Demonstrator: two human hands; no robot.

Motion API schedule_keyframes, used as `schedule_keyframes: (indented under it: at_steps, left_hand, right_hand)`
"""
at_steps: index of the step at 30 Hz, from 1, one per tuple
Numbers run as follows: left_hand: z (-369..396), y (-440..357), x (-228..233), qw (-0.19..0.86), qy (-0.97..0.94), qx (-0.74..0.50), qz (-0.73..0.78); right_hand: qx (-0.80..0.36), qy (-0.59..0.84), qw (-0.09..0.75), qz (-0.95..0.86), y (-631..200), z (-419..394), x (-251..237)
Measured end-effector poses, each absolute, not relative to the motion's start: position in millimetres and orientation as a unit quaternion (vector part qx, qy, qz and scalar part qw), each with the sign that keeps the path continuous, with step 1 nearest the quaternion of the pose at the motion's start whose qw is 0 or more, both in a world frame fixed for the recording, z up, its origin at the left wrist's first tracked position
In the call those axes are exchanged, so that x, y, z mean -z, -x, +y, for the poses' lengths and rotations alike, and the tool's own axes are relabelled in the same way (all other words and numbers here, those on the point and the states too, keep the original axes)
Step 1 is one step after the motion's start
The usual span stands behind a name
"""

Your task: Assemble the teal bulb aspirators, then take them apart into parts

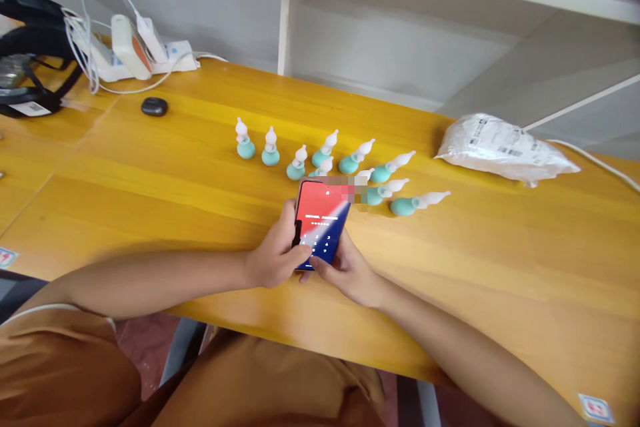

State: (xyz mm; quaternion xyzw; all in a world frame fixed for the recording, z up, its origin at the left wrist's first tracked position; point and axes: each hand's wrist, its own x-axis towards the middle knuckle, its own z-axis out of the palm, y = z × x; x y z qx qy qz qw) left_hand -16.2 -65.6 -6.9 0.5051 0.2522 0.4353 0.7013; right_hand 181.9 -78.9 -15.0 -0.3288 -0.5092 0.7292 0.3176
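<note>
Between my hands is a smartphone (324,213), tilted up over the front half of the table. Its lit red, white and blue screen shows a number keypad. My left hand (277,250) wraps round the phone's left side, with the thumb over the lower screen. From the right, my right hand (350,268) grips the lower edge, its thumb also on the keypad; the fingers behind the phone are hidden. Just beyond stand several small teal bottles with white bulb-shaped tops, such as one bottle (245,147) at the left and another bottle (405,205) at the right. The phone partly covers some of them.
At the back left lies a power strip (180,57) with chargers and white cables. A small black case (154,107) sits near it, and black headgear (35,47) is at the far left. A white plastic parcel (505,147) rests at the back right, before the shelf partitions (380,27).
</note>
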Motion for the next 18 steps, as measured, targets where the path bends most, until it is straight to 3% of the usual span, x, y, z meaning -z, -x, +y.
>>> schedule_keyframes:
  at_steps: [6,18]
  left_hand:
    - [-61.4,15.3,3.4,0.662,-0.54,-0.448,0.265]
    - [-63.9,14.3,6.4,0.69,-0.514,-0.443,0.251]
  right_hand:
    - [-0.732,0.306,0.319,-0.518,-183.9,-77.4,17.0]
    - [-0.739,0.302,0.314,-0.514,-186.8,-76.3,15.5]
